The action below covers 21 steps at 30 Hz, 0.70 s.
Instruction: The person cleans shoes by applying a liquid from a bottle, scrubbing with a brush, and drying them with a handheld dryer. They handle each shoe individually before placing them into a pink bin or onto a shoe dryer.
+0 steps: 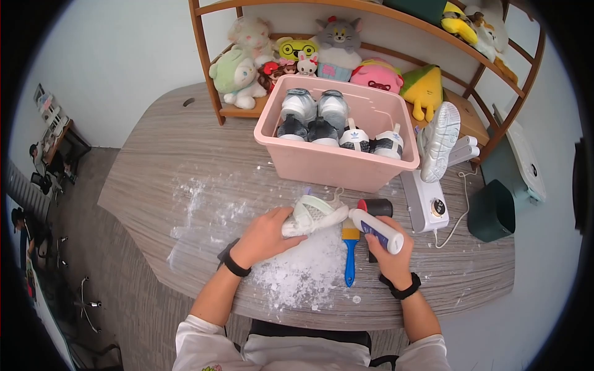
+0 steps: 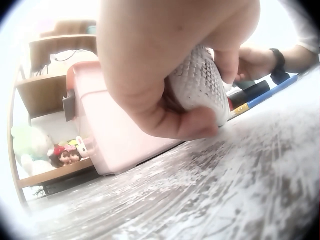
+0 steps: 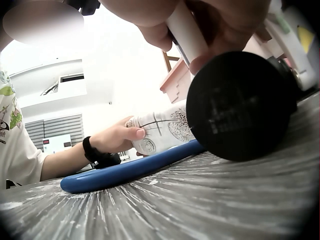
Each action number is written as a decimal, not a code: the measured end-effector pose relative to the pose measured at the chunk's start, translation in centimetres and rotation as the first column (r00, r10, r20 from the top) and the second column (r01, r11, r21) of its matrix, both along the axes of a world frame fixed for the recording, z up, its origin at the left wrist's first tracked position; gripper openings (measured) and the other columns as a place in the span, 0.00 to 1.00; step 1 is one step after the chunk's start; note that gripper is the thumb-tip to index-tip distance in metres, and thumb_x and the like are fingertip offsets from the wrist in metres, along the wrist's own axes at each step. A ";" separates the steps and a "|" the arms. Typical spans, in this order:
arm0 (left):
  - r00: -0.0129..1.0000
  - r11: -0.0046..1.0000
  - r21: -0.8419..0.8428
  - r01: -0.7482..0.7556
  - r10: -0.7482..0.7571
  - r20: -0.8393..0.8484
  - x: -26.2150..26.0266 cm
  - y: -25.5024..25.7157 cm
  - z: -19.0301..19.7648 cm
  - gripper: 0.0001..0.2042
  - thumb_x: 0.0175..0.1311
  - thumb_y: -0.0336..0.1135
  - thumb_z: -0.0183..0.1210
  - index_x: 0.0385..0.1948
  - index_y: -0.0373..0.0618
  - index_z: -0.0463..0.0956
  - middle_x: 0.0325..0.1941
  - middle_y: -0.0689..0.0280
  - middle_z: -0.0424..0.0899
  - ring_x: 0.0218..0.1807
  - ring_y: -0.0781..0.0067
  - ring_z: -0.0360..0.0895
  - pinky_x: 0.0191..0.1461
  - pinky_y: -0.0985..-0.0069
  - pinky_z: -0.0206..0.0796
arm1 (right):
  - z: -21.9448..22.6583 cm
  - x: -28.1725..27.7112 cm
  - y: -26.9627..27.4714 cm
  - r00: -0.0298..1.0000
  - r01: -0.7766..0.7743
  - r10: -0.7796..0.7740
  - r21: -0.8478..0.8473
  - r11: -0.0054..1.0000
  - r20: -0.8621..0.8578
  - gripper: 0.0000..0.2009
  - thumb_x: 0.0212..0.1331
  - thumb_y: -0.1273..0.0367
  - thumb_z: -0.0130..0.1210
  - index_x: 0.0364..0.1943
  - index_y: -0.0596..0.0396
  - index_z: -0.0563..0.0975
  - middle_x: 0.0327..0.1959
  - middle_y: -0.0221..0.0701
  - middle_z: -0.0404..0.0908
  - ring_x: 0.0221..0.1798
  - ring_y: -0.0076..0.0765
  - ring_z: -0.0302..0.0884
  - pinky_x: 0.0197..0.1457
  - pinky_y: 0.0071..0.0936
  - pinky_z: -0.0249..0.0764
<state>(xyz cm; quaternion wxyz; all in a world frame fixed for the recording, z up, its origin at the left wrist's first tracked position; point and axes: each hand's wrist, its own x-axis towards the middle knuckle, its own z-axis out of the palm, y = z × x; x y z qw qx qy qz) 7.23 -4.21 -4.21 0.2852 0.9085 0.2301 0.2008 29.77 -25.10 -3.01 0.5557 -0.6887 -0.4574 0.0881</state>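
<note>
In the head view my left hand (image 1: 263,234) grips a white shoe (image 1: 309,213) by one end, tipped on its side just over the table. Its textured white sole (image 3: 175,125) faces the right wrist camera. My right hand (image 1: 394,255) holds a white squeeze bottle (image 1: 380,232) with a dark label, tilted so its tip is right at the shoe's other end. A brush (image 1: 350,260) with a blue handle and yellow band lies below the bottle. Beside it is a black cylinder (image 1: 378,207) with a red end, large in the right wrist view.
White powder (image 1: 297,278) is scattered over the wooden table (image 1: 154,161). A pink bin (image 1: 334,164) holding several shoes stands behind. At right are an upright shoe (image 1: 440,142) on a white device (image 1: 424,204) with a dial and a dark green bin (image 1: 492,210). Plush toys fill the shelf (image 1: 204,62).
</note>
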 end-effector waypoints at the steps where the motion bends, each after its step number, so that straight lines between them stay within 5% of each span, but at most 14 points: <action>1: 1.000 1.000 -0.001 -0.001 0.001 0.007 0.0 0.0 0.0 0.32 0.58 0.50 0.73 0.55 0.33 0.76 0.51 0.44 0.85 0.49 0.40 0.84 0.52 0.56 0.78 | -0.1 0.0 0.0 0.996 0.019 -0.017 0.021 1.000 -0.090 0.21 0.53 0.75 0.73 0.53 0.62 0.82 0.45 0.38 0.88 0.46 0.29 0.86 0.52 0.27 0.80; 8: 0.999 0.999 0.035 0.005 -0.006 0.040 0.1 0.0 -0.2 0.31 0.58 0.50 0.73 0.53 0.32 0.77 0.50 0.45 0.85 0.48 0.42 0.85 0.51 0.56 0.78 | -0.2 -0.3 -0.6 0.989 -0.125 0.125 0.005 0.992 -0.080 0.23 0.53 0.76 0.73 0.55 0.62 0.81 0.49 0.38 0.87 0.48 0.29 0.85 0.53 0.27 0.80; 15: 0.992 0.989 0.148 -0.016 -0.004 0.129 0.3 -0.4 -0.4 0.29 0.55 0.48 0.76 0.50 0.34 0.78 0.43 0.48 0.85 0.43 0.45 0.85 0.46 0.59 0.79 | 0.2 -0.3 -0.4 0.999 -0.049 0.049 0.000 0.999 -0.008 0.23 0.53 0.75 0.74 0.55 0.61 0.81 0.50 0.38 0.87 0.49 0.30 0.85 0.54 0.28 0.80; 17: 0.991 0.984 0.175 -0.044 0.020 0.135 0.3 -0.5 -0.3 0.29 0.54 0.47 0.76 0.50 0.34 0.78 0.41 0.49 0.85 0.41 0.46 0.85 0.44 0.60 0.79 | 0.1 -0.4 -0.3 0.984 -0.141 0.142 -0.019 0.990 0.110 0.24 0.53 0.76 0.74 0.56 0.60 0.81 0.52 0.38 0.86 0.50 0.31 0.85 0.55 0.28 0.80; 21: 0.986 0.968 0.242 -0.072 0.033 0.163 0.4 -0.6 -0.2 0.30 0.51 0.43 0.79 0.52 0.35 0.78 0.41 0.51 0.84 0.39 0.48 0.85 0.41 0.61 0.79 | 0.1 -0.7 -0.1 0.986 -0.151 0.153 -0.031 0.988 0.063 0.25 0.51 0.76 0.73 0.57 0.62 0.80 0.52 0.36 0.86 0.51 0.31 0.85 0.56 0.27 0.79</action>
